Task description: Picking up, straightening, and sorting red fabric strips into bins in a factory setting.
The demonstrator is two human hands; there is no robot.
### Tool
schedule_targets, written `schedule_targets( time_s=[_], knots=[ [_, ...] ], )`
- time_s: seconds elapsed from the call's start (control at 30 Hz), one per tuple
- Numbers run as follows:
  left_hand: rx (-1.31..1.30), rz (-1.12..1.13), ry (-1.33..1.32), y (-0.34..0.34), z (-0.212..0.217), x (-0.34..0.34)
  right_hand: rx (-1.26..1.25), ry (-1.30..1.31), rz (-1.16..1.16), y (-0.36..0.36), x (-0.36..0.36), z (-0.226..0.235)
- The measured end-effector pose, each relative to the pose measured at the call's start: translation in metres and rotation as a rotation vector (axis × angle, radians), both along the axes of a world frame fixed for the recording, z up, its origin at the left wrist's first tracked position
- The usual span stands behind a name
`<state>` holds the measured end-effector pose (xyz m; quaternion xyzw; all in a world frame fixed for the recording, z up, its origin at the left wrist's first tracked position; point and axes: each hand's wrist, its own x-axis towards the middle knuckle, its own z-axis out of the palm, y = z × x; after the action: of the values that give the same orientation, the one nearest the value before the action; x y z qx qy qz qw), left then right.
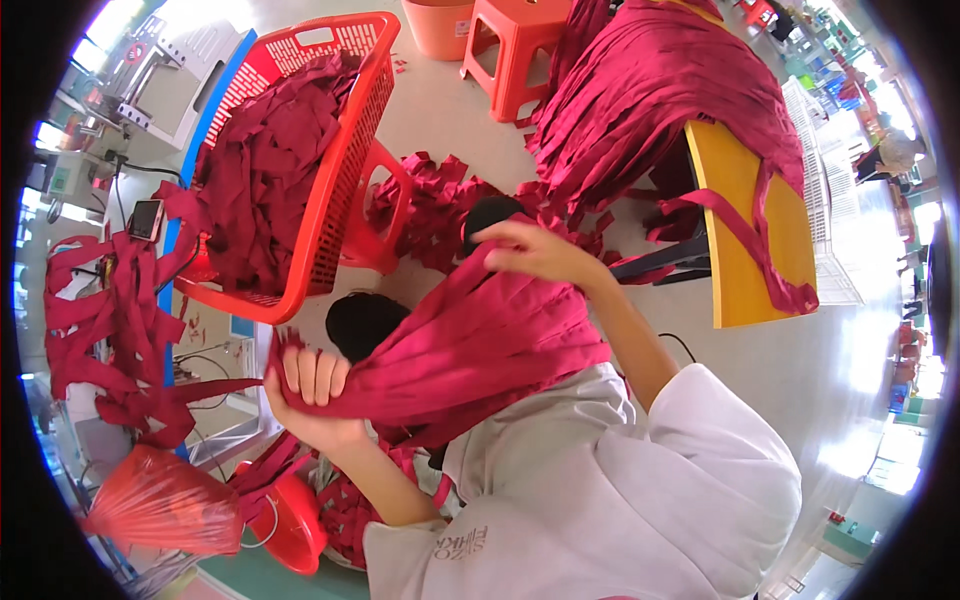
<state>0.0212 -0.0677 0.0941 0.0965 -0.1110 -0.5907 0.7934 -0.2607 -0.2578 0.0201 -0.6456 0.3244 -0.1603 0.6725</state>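
Observation:
Across my lap lies a bundle of crimson fabric strips, fanned out toward the right and gathered tight at its left end. My left hand is wrapped round that gathered end, with a short tuft of strip ends above the fist. Over the upper right part of the bundle is my right hand, its fingers stretched out and apart, touching or just above the cloth. A single strip runs from beside my left fist toward a loose heap of crimson strips on the blue-edged sewing table at the left.
A red plastic basket full of strips stands at the far left. Loose strips litter the floor. Long strips are draped at the far right beside a yellow board. An orange stool and a red bag are nearby.

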Motion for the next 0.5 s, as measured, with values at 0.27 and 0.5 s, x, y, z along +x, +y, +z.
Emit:
schedule_targets(
  time_s=[0.27, 0.5],
  knots=[
    [-0.433, -0.392, -0.115, -0.091, 0.178, -0.074, 0.021, -0.666, 0.701, 0.023, 0.059, -0.011],
    [-0.503, -0.759, -0.212, -0.161, 0.259, -0.084, -0.693, -0.682, 0.768, -0.141, -0.148, 0.019]
  ],
)
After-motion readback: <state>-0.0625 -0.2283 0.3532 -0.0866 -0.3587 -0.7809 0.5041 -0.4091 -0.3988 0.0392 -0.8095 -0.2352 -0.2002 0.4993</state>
